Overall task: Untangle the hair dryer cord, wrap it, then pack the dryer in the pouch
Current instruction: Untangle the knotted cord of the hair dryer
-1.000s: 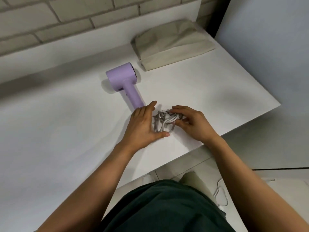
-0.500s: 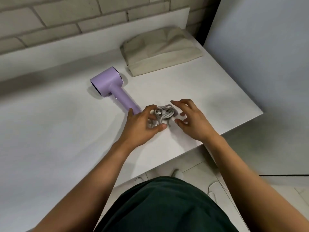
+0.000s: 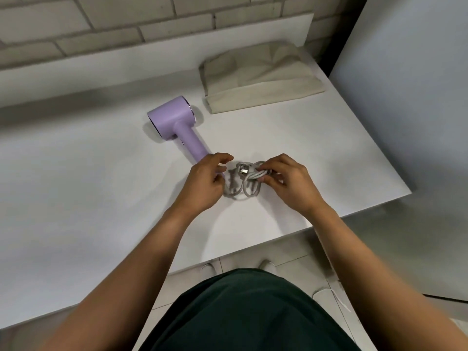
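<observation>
The tangled cord (image 3: 244,184) lies on the table (image 3: 88,186) between the hands. The right hand (image 3: 291,183) pinches its right side; the left hand (image 3: 202,186) curls just beside it, grip unclear. The dryer (image 3: 174,120) points its handle from far left toward the left hand.

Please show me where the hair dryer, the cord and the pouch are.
hair dryer (image 3: 172,115), head view, on its purple barrel.
cord (image 3: 253,175), head view, on the bunched strands.
pouch (image 3: 263,79), head view, on its beige cloth.
</observation>
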Motion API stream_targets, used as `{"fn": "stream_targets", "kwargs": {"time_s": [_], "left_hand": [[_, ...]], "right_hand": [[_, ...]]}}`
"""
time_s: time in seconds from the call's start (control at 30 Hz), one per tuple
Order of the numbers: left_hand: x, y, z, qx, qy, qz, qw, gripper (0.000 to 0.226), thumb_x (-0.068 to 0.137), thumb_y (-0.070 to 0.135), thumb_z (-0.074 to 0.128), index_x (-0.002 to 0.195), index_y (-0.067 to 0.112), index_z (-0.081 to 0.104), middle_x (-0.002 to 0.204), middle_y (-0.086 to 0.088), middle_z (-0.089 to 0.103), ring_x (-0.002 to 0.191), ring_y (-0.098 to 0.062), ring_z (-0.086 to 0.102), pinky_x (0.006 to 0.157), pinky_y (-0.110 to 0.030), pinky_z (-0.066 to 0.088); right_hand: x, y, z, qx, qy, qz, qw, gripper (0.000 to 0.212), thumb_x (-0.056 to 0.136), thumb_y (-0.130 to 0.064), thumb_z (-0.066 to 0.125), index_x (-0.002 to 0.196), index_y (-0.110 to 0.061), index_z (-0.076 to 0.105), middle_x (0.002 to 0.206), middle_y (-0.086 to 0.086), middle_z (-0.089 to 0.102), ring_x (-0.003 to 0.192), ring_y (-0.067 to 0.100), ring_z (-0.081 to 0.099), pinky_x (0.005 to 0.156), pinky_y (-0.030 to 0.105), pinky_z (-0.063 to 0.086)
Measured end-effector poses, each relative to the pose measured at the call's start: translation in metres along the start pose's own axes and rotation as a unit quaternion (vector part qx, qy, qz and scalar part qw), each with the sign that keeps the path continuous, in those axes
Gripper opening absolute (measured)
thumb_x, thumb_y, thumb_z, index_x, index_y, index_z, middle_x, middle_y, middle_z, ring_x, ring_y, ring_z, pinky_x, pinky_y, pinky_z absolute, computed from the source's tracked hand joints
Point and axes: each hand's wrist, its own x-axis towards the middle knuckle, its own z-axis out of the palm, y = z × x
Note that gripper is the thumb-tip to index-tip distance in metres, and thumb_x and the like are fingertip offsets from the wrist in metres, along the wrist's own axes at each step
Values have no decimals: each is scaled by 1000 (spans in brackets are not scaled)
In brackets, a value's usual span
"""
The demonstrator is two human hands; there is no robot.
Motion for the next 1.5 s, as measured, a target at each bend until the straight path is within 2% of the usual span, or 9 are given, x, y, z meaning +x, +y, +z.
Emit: {"fn": "stream_targets", "kwargs": {"time_s": [0.17,0.27,0.4,0.57,0.73,0.87,1.1,1.3,1.5], "left_hand": [[18,16,1,-71,-61,-128,987,34,99,14,56,132,20,60,118,-2,68,103,-21,71,93,-39,60],[27,24,2,-88,-120,-156,976,52,97,16,61,147,19,47,122,3,64,108,-19,68,98,-38,57],[40,32,0,-267,-193,-224,917,42,92,-7,51,131,6,60,103,-11,72,87,-22,70,91,-38,58],[44,23,-3,-344,-198,-213,893,36,90,-8,69,119,14,67,117,-18,75,102,-26,74,93,-37,60],[45,21,4,-322,-144,-200,914,50,81,-12,78,122,9,62,115,-14,68,100,-26,73,92,-47,62],[41,20,6,-322,-134,-195,917,56,78,-11,82,122,6,52,121,-17,65,109,-29,72,89,-48,63],[40,19,4,-343,-152,-176,910,53,84,-6,79,116,14,41,126,-17,63,100,-25,73,77,-44,65],[42,13,10,-316,-184,-157,918,90,82,-7,80,154,31,41,132,-3,66,111,-21,73,86,-41,62],[39,14,16,-232,-152,-108,955,64,70,1,88,126,19,60,115,-3,75,109,-20,73,98,-46,59]], "right_hand": [[2,6,3,93,30,25,995,28,82,-3,84,107,-14,82,118,-2,70,109,11,70,96,35,59],[7,1,1,173,25,39,984,31,83,9,78,105,-12,81,126,1,70,118,14,68,101,32,56],[16,-10,-4,235,5,64,970,42,86,19,67,112,-12,78,133,0,68,125,9,66,101,18,51],[23,-15,-14,277,2,160,948,44,97,4,63,133,-21,66,133,-6,68,110,13,73,96,32,59],[26,-27,-36,270,-98,280,916,25,102,-23,56,121,-29,71,109,-3,75,87,14,75,75,33,56],[26,-30,-38,226,-169,270,921,53,91,-32,79,138,-35,56,119,-10,70,97,12,73,71,23,55],[18,-31,-22,248,-162,267,917,35,92,-26,75,126,-35,67,107,-11,77,98,10,72,73,26,54],[12,-34,-15,275,-93,292,911,26,92,-26,77,117,-29,69,98,-3,78,88,17,75,73,30,60],[17,-44,-5,50,-63,268,960,40,90,-39,71,127,-27,63,105,-8,73,96,18,67,80,32,50]]}}
